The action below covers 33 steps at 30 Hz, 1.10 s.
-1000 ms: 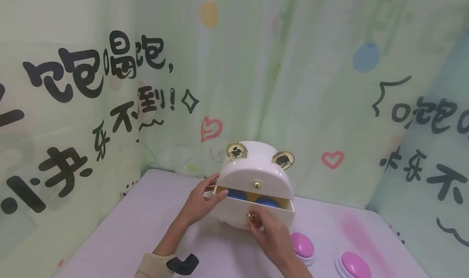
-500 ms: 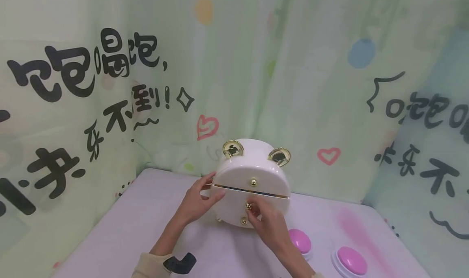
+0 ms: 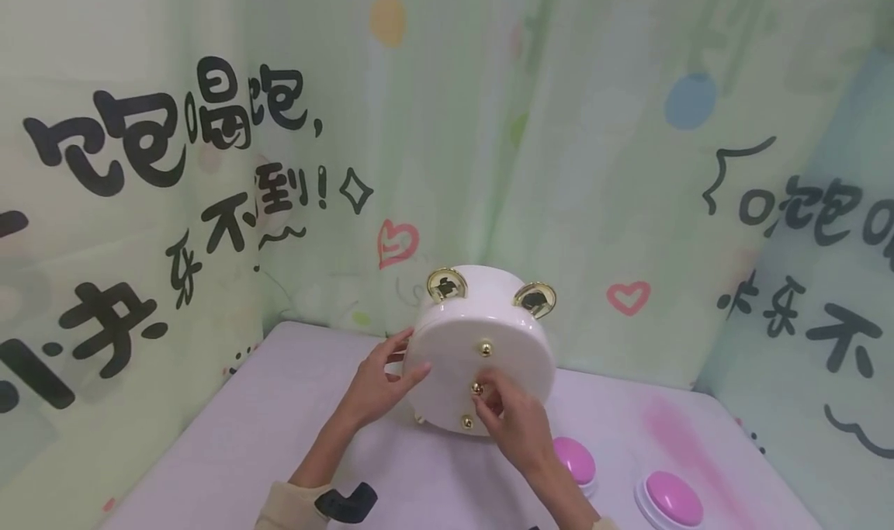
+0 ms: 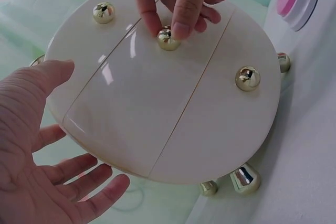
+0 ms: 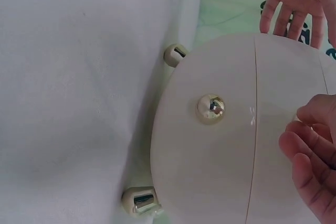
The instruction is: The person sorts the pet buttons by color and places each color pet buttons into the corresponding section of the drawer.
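A round white drawer box (image 3: 447, 394) with gold ears and three gold knobs stands on the table. Its three drawer fronts lie flush, as the thin seams in the left wrist view show. My right hand (image 3: 517, 421) pinches the middle knob (image 4: 168, 39) between thumb and finger. At the box's left side is my left hand (image 3: 377, 386), its thumb by the front edge and its fingers spread along the side. In the left wrist view that left hand (image 4: 47, 145) has its fingers loosely extended at the rim. The lowest knob (image 5: 210, 109) is untouched.
Two pink push buttons on white bases, a nearer one (image 3: 673, 499) and one beside my right forearm (image 3: 576, 460), sit right of the box. Printed curtains (image 3: 559, 165) stand close behind and on both sides of the table (image 3: 230, 452). Short gold feet (image 5: 140, 201) hold the box up.
The middle drawer, open a second ago with blue round things inside, has slid in until flush. My right hand moved forward with its knob; the left hand stayed at the side.
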### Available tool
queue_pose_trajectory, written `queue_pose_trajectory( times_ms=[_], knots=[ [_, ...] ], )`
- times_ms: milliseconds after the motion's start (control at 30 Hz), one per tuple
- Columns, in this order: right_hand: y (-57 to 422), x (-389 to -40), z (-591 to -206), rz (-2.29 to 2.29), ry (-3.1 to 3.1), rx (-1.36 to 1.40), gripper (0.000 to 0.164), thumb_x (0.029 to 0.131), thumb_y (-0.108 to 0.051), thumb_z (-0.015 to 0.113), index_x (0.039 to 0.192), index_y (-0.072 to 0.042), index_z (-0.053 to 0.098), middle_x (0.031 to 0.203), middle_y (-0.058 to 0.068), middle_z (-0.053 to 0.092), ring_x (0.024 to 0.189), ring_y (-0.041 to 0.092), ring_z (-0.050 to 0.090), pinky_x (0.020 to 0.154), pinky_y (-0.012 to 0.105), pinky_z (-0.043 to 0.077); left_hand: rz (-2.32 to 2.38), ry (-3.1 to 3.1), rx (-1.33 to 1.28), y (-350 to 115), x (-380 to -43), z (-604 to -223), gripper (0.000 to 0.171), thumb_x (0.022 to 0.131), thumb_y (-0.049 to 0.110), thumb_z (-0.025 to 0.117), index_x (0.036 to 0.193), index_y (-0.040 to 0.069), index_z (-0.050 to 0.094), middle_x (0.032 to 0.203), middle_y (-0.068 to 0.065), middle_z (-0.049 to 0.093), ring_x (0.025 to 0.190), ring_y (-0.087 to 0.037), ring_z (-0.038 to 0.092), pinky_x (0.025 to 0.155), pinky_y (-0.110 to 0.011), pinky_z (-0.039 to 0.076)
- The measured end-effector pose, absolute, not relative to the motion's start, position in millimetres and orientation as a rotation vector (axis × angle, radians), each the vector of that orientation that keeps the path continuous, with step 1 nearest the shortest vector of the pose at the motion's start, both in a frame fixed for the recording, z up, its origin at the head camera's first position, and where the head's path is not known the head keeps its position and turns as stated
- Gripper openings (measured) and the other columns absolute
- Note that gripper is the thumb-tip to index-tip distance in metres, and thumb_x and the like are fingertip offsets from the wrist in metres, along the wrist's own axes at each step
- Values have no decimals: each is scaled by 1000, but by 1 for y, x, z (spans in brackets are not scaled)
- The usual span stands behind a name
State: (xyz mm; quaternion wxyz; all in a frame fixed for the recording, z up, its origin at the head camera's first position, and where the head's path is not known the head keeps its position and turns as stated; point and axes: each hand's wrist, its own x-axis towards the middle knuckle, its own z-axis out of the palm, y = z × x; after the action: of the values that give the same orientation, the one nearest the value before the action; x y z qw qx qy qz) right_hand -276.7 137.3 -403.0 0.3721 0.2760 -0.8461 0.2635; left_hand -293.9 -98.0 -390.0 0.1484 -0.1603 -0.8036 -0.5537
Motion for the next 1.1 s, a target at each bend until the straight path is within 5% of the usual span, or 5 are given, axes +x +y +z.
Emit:
queue_pose_trajectory(
  times_ms=[1100],
  knots=[
    [141,-281,-431,296,-2371,896,26,64,-8,79,84,-16,63,67,-8,62,58,3,54,53,18,44,-1568,-2304,-477,-98,-295,-391,66,85,43,70,142,20,46,131,-9,56,114,-29,58,80,-37,54]
  ],
)
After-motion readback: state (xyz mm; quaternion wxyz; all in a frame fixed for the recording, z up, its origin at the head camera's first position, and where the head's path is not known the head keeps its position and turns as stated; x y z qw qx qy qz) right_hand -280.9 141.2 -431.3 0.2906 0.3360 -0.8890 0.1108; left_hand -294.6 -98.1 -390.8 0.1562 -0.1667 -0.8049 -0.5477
